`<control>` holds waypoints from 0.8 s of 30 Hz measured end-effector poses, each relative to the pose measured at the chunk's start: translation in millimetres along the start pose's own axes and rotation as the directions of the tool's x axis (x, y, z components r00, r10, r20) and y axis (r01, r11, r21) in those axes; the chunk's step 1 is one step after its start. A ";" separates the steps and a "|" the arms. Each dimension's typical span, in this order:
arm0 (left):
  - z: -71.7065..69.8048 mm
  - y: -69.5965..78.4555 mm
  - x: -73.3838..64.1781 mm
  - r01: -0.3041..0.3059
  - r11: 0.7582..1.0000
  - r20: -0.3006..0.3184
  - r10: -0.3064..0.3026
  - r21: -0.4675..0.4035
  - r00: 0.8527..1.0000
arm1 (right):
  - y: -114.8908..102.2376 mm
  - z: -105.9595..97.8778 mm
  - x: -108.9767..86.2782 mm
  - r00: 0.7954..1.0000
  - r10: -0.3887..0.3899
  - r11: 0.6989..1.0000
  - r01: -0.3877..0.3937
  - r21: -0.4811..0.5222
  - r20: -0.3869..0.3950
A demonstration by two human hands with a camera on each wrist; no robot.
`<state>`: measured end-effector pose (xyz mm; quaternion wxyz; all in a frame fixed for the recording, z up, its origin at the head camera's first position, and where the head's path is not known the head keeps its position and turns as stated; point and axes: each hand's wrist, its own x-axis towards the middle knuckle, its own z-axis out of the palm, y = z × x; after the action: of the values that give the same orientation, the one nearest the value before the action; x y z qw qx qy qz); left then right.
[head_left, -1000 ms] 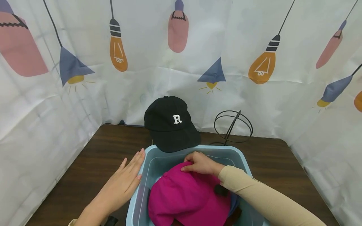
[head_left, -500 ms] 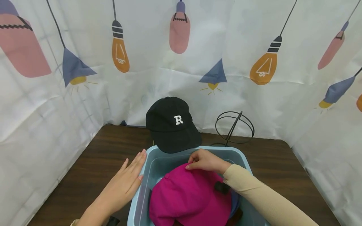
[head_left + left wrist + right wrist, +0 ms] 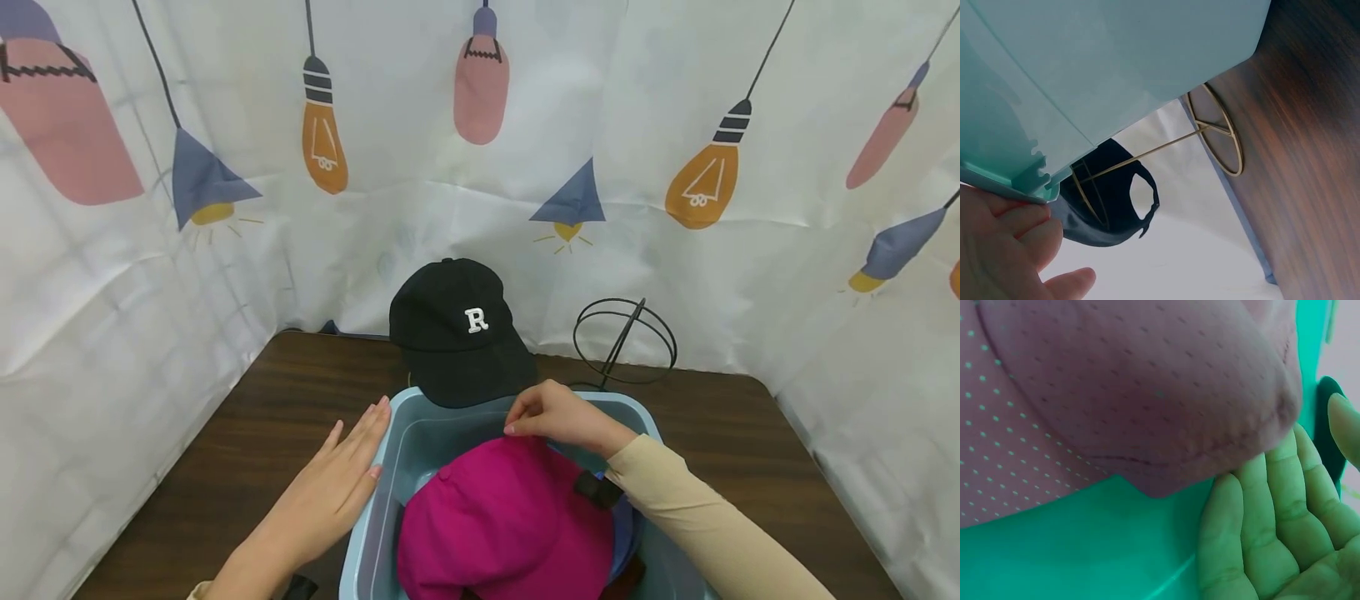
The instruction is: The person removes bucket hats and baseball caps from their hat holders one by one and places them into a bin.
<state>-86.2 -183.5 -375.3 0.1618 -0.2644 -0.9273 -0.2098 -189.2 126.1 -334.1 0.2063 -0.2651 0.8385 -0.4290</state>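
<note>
A magenta cap point(image 3: 502, 517) lies in a light blue plastic bin point(image 3: 375, 500). My left hand point(image 3: 322, 492) rests on the bin's left side with its fingers straight; in the left wrist view its fingertips reach the bin's rim point(image 3: 1007, 187). My right hand point(image 3: 562, 415) is at the far edge of the magenta cap. In the right wrist view, fingertips of this hand point(image 3: 1272, 519) touch the fabric edge point(image 3: 1247, 434) while the thumb point(image 3: 1342, 425) stands apart from it. Under the magenta cap, blue fabric point(image 3: 624, 533) shows at the right.
Behind the bin a black cap point(image 3: 450, 317) with a white R sits on a wire stand point(image 3: 1154, 152), its brim over the bin's far rim. Right of it stands a bare wire stand point(image 3: 624, 342). A printed white cloth point(image 3: 420, 217) surrounds the brown wooden table point(image 3: 720, 433).
My right hand has drawn back from the top of the magenta cap towards the bin's far rim. The left hand stays at the bin's side. The view has shifted slightly.
</note>
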 end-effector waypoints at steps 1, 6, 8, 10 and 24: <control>-0.1 0.1 0.1 0.000 1.000 0.002 0.000 -0.001 1.000 | -0.4 -0.9 -0.3 1.000 0.005 1.000 -0.005 0.014 0.000; -0.4 0.5 0.0 0.002 1.000 0.007 -0.002 0.006 1.000 | -3.0 -4.9 -2.1 1.000 0.026 0.995 -0.027 0.094 0.008; -0.4 0.6 -0.4 0.001 1.000 0.006 -0.001 0.012 1.000 | -4.3 -6.5 -2.7 0.999 0.033 0.992 -0.034 0.124 0.009; -0.6 0.9 -0.9 0.000 1.000 0.007 0.000 0.020 1.000 | -5.9 -7.3 -3.3 0.999 0.036 0.989 -0.038 0.144 0.011; -1.5 2.3 -1.1 0.020 0.999 0.034 -0.021 0.029 0.999 | -16.0 -21.7 -0.6 1.000 -0.022 0.995 0.023 0.100 -0.018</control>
<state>-83.8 -182.9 -373.8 0.1474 -0.2559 -0.9356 -0.1936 -196.9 131.9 -308.9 0.2076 -0.2603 0.8146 -0.4750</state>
